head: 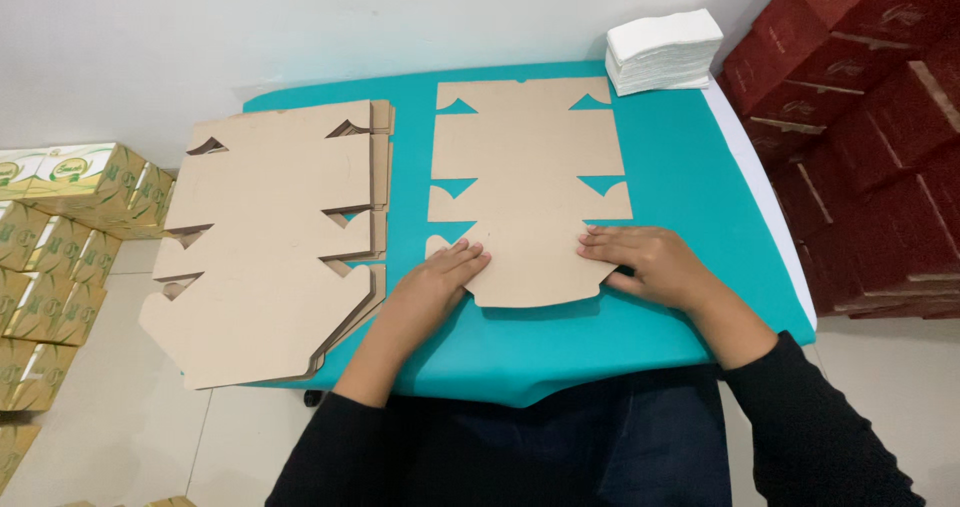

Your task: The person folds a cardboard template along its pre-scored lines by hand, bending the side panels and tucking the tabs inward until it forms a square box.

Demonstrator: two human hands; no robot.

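Cardboard blank (528, 192) lies flat mid-counter, near flap at the front edge. My left hand (438, 282) and right hand (645, 262) press it open-palmed, no closed grip on anything. Uneven pressure could skew it toward the blank stack (270, 237) at the left edge.

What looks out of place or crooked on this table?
The stack of cardboard blanks on the left sits askew, its near corner hanging past the turquoise table edge. The single blank under both hands lies straight.
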